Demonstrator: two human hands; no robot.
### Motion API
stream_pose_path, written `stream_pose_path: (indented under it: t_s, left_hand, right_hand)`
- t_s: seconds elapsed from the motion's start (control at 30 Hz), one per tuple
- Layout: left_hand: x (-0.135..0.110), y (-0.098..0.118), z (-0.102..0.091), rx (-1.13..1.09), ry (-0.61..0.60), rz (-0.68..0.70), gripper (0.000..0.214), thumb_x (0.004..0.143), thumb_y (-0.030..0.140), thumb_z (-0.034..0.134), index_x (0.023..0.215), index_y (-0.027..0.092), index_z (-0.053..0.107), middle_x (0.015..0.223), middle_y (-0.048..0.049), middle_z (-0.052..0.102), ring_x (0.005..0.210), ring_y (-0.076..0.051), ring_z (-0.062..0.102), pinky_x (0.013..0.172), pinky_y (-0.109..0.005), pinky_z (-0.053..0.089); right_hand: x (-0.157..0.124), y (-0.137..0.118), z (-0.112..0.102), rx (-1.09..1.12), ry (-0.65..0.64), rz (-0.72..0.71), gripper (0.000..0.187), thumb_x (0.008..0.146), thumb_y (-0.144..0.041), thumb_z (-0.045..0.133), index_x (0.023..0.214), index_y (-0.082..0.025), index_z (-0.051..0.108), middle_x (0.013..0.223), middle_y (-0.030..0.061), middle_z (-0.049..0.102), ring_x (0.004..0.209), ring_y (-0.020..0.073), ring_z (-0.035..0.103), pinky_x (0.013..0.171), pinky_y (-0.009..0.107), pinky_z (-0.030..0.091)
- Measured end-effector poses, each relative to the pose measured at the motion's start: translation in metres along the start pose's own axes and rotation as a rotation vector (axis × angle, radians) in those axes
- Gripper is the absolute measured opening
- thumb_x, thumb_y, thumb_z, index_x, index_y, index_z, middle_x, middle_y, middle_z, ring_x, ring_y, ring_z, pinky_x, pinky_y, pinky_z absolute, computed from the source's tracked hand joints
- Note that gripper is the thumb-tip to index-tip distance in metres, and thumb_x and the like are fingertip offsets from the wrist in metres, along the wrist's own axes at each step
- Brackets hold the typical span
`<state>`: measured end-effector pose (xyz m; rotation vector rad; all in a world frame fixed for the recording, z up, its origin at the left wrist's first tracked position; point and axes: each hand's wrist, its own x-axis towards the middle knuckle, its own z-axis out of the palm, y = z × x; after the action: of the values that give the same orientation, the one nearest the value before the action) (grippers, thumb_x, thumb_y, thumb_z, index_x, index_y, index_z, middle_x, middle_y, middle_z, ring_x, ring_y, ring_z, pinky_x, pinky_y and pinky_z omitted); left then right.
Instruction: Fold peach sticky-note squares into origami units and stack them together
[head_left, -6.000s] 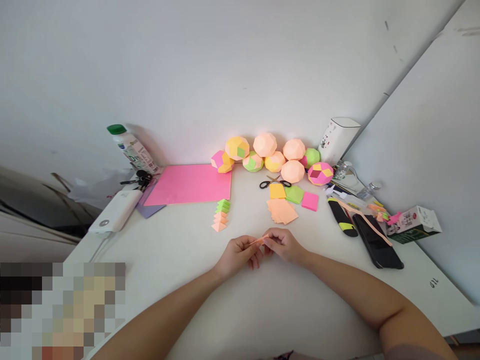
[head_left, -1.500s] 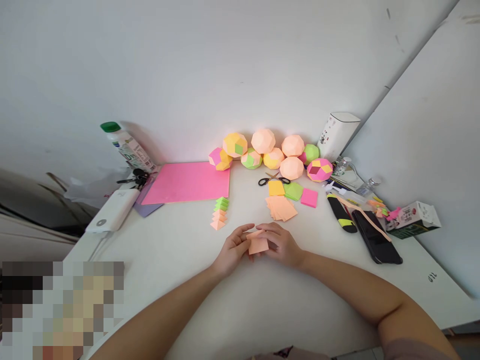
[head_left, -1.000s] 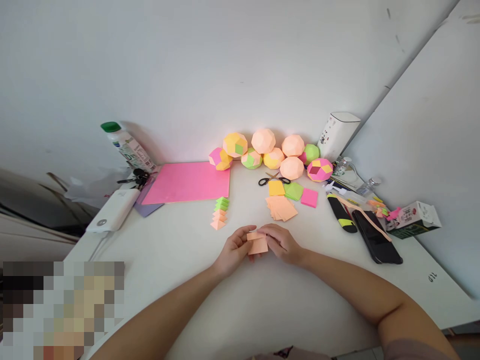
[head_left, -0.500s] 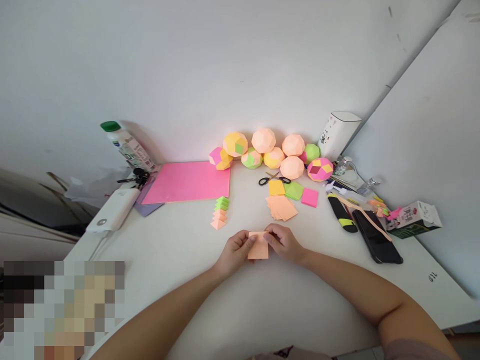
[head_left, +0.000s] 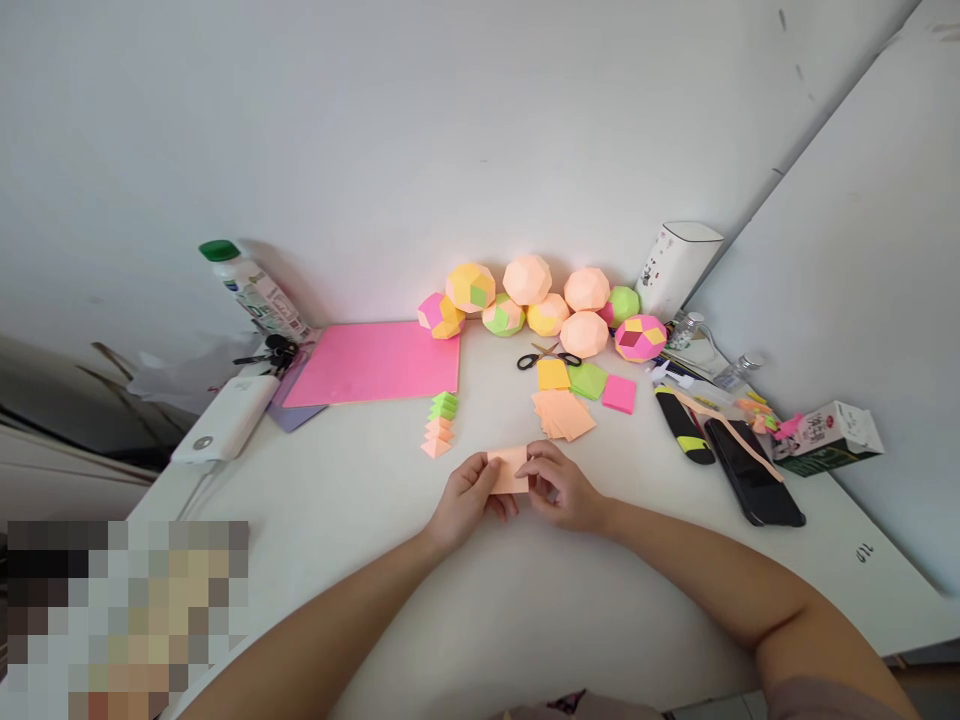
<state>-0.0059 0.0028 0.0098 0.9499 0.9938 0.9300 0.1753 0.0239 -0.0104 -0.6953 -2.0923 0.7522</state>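
Observation:
A peach paper square (head_left: 509,472) is held just above the desk between my hands. My left hand (head_left: 466,498) grips its left side, thumb on top and fingers underneath. At its right edge, my right hand (head_left: 559,488) has its bent fingertips on the paper. Beyond my hands lie a fanned pile of peach paper squares (head_left: 564,415), a yellow pad (head_left: 553,375), green sheets (head_left: 588,380) and a pink pad (head_left: 619,394). To the left is a row of small folded green and peach paper pieces (head_left: 439,425).
Several faceted paper balls (head_left: 527,281) line the wall, with scissors (head_left: 547,357) before them. A pink board (head_left: 375,362) lies left, near a bottle (head_left: 259,290) and a white power bank (head_left: 225,420). On the right are a utility knife (head_left: 684,425), a phone (head_left: 754,475) and a carton (head_left: 832,438).
The peach paper has moved slightly up and left and now looks wider than tall. My right fingers have shifted from its top corner to its right edge.

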Motion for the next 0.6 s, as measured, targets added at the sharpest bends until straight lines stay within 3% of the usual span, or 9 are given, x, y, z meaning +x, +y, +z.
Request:
stream_pose_path:
  t_s: [0.3, 0.6]
  left_hand:
    - [-0.0005, 0.0012, 0.0004, 0.006, -0.032, 0.01, 0.033, 0.085, 0.048, 0.05, 0.083, 0.015, 0.052, 0.059, -0.0017, 0.063, 0.056, -0.016, 0.063, 0.048, -0.025, 0.047]
    - [-0.0008, 0.0, 0.0, 0.078, -0.074, -0.007, 0.034, 0.085, 0.05, 0.049, 0.086, 0.017, 0.055, 0.067, -0.0021, 0.066, 0.06, -0.017, 0.063, 0.052, -0.027, 0.049]
  right_hand:
    - [0.0002, 0.0025, 0.0008, 0.028, 0.015, 0.009, 0.014, 0.08, -0.02, 0.058, 0.093, -0.018, 0.057, 0.101, 0.0092, 0.049, 0.066, 0.0107, 0.053, 0.047, 0.02, 0.046]
    - [0.0036, -0.0038, -0.0016, 0.039, 0.061, 0.056, 0.014, 0.084, -0.028, 0.057, 0.078, -0.017, 0.061, 0.095, 0.0085, 0.057, 0.061, 0.0103, 0.052, 0.051, 0.024, 0.048]
